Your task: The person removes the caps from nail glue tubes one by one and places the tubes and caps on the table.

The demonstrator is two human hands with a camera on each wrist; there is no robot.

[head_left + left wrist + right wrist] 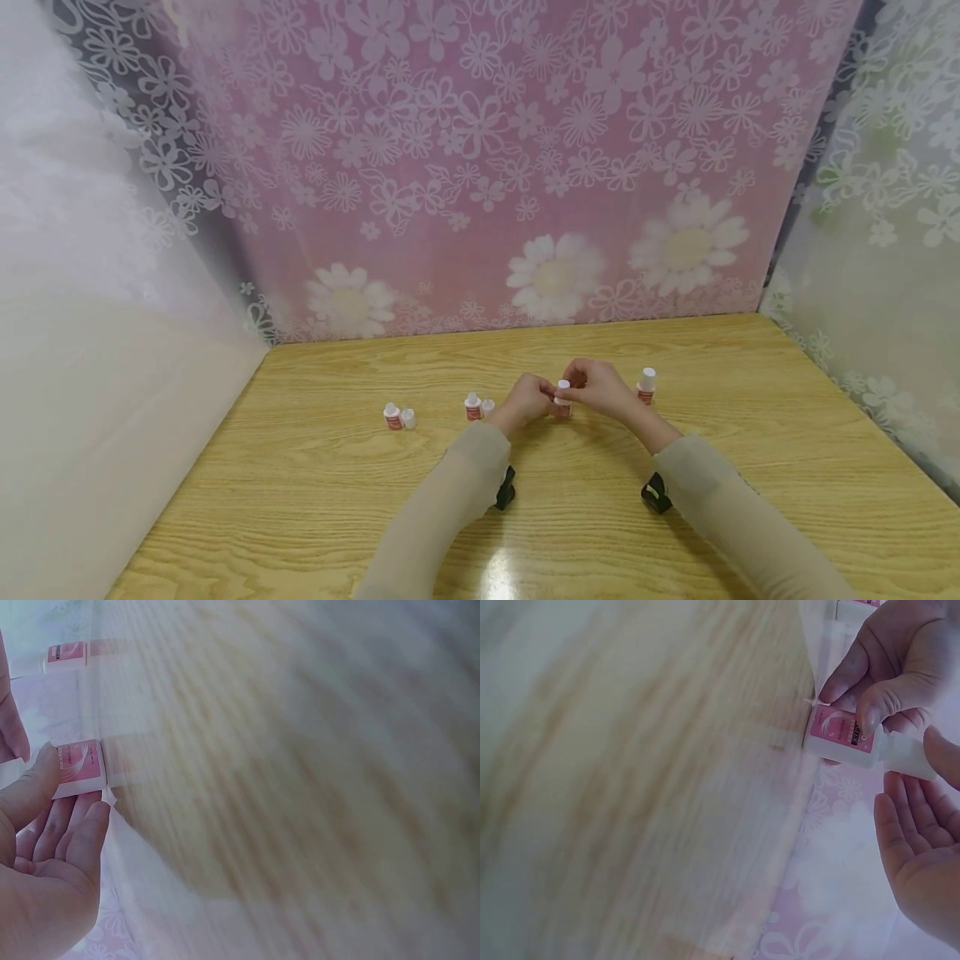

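My left hand (531, 397) grips the body of a small white bottle (844, 736) with a pink label, which stands on the table. At its top, my right hand (600, 388) pinches the white cap (909, 756) between thumb and fingers. In the left wrist view the thumb lies across the bottle's label, with fingers behind it. To the left, in the head view, stands an uncapped bottle (472, 407) with a loose cap (488, 407) beside it. Farther left is another uncapped bottle (392, 417), its cap (408, 418) next to it.
A capped bottle (647, 387) stands right of my right hand, close to the forearm. The wood-grain table (315, 500) ends at a pink flowered curtain (450, 208) behind. Pale sheets hang at the left (135, 333) and right sides.
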